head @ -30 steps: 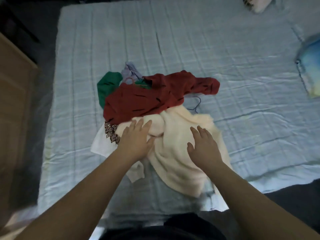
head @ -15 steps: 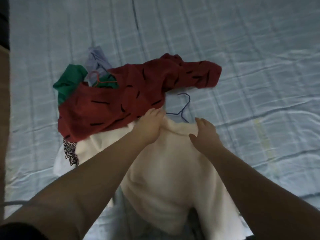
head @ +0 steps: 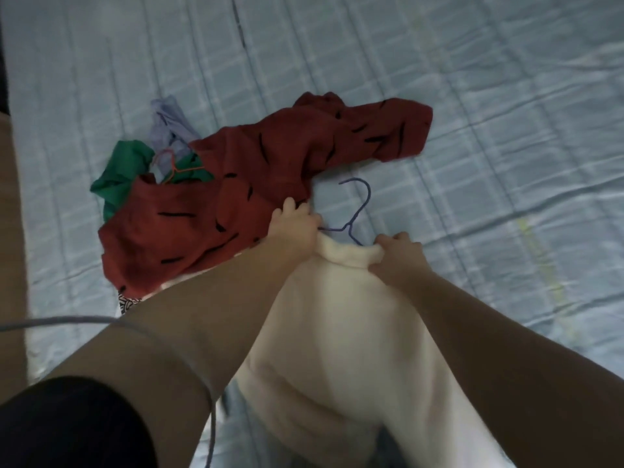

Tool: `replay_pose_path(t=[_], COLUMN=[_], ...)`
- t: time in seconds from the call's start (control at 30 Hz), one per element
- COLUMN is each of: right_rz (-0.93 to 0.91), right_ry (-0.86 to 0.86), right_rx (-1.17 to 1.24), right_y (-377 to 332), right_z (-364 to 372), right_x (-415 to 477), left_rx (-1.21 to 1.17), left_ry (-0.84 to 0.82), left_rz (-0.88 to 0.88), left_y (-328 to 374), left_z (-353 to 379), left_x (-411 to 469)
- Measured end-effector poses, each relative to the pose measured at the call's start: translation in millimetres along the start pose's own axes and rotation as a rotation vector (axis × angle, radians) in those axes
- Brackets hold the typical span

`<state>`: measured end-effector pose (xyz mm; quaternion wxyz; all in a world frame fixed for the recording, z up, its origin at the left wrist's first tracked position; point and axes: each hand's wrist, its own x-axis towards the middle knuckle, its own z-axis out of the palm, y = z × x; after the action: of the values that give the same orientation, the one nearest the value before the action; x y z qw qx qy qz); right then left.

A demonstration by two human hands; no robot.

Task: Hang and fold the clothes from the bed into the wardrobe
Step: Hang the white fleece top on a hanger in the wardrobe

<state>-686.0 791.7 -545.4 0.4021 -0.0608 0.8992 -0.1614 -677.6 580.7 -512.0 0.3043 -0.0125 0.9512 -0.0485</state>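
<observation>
A cream garment [head: 351,332] lies on the bed's near side. My left hand [head: 297,224] and my right hand [head: 398,258] both pinch its far edge, a short gap apart. A purple wire hanger [head: 358,211] lies just beyond that edge, its hook pointing away. A dark red garment with black dashes [head: 263,184] spreads to the left. Behind it are a green garment [head: 121,173], a lilac garment [head: 169,126] and an orange hanger [head: 175,167]. A black-and-white patterned cloth [head: 126,302] peeks out under the red one.
The bed [head: 472,96] has a pale blue checked sheet. A wooden edge [head: 11,231] runs down the left side. A thin grey cable [head: 60,321] crosses my left forearm.
The view has moved closer over the bed. Both hands slid to the cream garment's far edge and closed on it. The purple hanger now shows beyond it.
</observation>
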Motion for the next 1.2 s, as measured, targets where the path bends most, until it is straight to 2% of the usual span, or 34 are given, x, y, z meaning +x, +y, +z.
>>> replay_pose_path(t=[0.17, 0.37, 0.63, 0.77, 0.93, 1.2], right_rz=[-0.040, -0.190, -0.246, -0.286, -0.460, -0.809], right_ry=[0.003, 0.345, 0.539, 0.564, 0.581, 0.841], right_rx=[0.055, 0.149, 0.409, 0.200, 0.100, -0.020], right_y=[-0.8, -6.1, -40.0, -65.4, -112.0, -213.2], right_z=[-4.6, -3.4, 9.4, 26.8, 24.6, -48.5], right_x=[-40.5, -150.1, -308.7, -396.6, -484.1, -623.8], left_rx=[-0.080, -0.132, -0.095, -0.090, -0.212, -0.490], left_ry=[0.223, 0.335, 0.507, 0.644, 0.710, 1.102], left_rz=[0.014, 0.101, 0.168, 0.140, 0.079, 0.044], left_y=[-4.9, -17.8, -36.6, -56.0, -88.8, -140.0], left_z=[-2.3, -15.1, -36.4, -27.8, -45.4, -116.2], left_x=[-57.4, -135.4, -301.7, -411.9, -536.4, -701.3])
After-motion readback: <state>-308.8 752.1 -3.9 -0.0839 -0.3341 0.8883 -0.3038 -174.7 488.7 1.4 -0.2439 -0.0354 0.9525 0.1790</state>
